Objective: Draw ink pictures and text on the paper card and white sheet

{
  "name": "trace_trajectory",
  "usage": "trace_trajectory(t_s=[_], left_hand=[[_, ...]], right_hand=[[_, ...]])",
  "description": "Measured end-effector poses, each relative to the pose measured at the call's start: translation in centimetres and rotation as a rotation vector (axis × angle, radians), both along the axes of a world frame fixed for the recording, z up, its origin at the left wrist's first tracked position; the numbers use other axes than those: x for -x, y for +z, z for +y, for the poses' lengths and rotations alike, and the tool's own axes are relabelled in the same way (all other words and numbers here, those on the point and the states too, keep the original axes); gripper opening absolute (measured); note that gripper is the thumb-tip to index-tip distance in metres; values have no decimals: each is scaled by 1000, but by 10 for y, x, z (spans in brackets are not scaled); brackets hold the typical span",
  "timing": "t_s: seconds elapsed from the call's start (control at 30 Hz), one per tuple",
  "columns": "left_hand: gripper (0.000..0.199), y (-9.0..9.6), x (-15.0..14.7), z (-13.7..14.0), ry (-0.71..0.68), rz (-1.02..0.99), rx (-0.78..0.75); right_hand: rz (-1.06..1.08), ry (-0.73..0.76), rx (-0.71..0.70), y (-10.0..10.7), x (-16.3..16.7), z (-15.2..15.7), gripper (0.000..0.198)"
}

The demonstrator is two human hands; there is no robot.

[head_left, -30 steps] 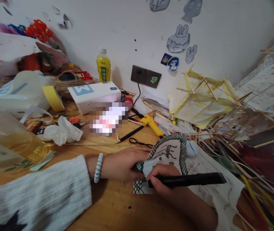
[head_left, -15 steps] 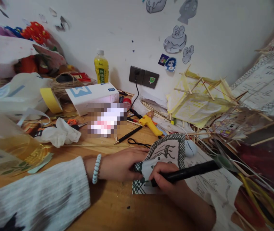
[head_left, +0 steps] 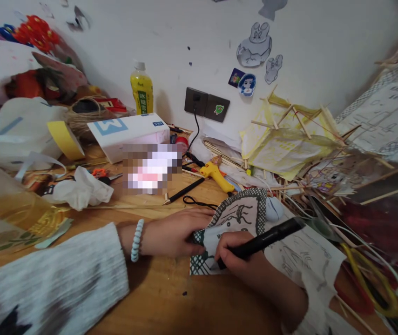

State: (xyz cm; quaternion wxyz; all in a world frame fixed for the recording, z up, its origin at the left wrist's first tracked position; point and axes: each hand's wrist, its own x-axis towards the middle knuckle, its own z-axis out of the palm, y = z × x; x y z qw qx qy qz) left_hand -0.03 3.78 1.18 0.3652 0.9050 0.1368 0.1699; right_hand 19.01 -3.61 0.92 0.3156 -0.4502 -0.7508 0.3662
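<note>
Most of the visible border (head_left: 262,207) on the paper drawing (head_left: 237,216) already carried dark crosshatching, and ink lines filled the inside. The drawing lay on the worktop (head_left: 153,293). Fingers of the right hand (head_left: 244,256) held a black marker (head_left: 272,237) near its lower edge; the left hand (head_left: 178,230) touched its left side, grip unclear. What remained could not be told.

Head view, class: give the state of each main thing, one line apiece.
Marker: held, slanted.
Drawing: partly covered, border hatched.
Left-hand grip: on the drawing, fingers partly hidden.
Right-hand grip: closed on the marker.
Drink bottle: upright, capped.
Wall socket: black cable plugged in.
Glue gun: lying down, unheld.
Yellow-handled scissors: unheld, blade opening unclear.
</note>
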Motion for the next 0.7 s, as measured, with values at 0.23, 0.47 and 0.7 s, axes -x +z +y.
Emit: trace_trajectory(t_s=[0.23, 0.47, 0.7], left_hand=[[42, -1, 0, 1, -28, -49, -7], [41, -1, -1, 0, 7, -16, -7], [45, 0, -1, 1, -43, -64, 1]], right_hand=[[80, -14, 41, 1, -3, 1, 19], [65, -19, -39, 1, 0, 2, 18], [44, 7, 18, 1, -2, 2, 19]])
